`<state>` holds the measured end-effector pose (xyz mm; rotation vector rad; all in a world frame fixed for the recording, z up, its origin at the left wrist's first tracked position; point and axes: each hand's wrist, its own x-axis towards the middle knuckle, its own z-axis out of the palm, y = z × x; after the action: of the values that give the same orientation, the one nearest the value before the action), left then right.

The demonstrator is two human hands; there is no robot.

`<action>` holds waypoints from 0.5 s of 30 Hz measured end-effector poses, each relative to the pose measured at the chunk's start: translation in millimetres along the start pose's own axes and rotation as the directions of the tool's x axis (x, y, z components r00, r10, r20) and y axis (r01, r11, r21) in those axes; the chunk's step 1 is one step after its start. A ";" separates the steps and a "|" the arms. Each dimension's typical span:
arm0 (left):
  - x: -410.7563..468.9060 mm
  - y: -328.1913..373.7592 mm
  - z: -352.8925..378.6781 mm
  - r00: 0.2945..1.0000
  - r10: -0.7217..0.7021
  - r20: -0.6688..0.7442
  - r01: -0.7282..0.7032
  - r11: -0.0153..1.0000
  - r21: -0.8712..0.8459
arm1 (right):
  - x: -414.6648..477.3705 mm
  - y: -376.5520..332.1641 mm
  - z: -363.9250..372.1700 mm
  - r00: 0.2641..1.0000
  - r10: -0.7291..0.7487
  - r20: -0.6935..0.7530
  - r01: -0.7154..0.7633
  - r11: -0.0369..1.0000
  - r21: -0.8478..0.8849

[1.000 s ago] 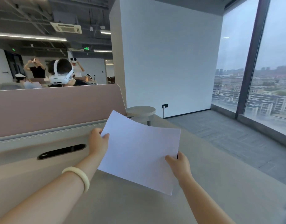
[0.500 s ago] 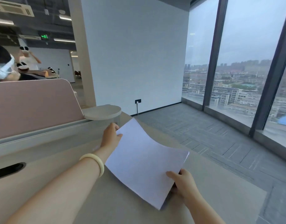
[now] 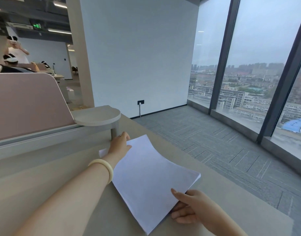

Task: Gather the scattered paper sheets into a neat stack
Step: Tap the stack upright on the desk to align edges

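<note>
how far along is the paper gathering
Done: the sheets look gathered into one paper stack, layers showing at its right edge. In hand: the left hand and right hand grip opposite corners. Left: a white corner pokes out beside the left hand, so squaring up and setting down remain.

The left arm reaches in from the lower left, forearm stretched up and to the right with a pale bangle point(image 3: 103, 169) on the wrist. The left hand point(image 3: 120, 145) is held knuckles-up, fingers curled and thumb laid over the far left edge of the paper stack point(image 3: 151, 178). The right forearm enters from the lower right corner, angled up and to the left, and the right hand point(image 3: 192, 208) pinches the stack's near right edge, thumb on top and fingers curled beneath.
</note>
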<state>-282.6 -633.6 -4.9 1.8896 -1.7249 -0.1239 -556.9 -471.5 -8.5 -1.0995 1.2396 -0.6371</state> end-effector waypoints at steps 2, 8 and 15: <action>-0.5 -2.6 2.6 1.000 -0.025 0.016 0.024 0.999 0.029 | -4.5 -3.9 -5.9 0.999 0.035 0.003 -0.035 0.996 -0.077; -5.7 -5.3 3.8 0.988 -0.121 0.092 0.124 0.992 -0.033 | -10.8 -7.4 -21.6 0.994 0.091 -0.064 -0.104 0.965 -0.241; -41.6 -8.2 -21.3 0.968 -0.235 -0.092 0.211 0.953 -0.218 | 21.4 1.7 -50.2 0.750 -0.416 -0.514 0.263 0.901 -0.345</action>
<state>-272.8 -587.1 -3.7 1.8911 -1.3613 -0.2633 -599.4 -504.8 -16.5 -1.4269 1.6904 -1.1892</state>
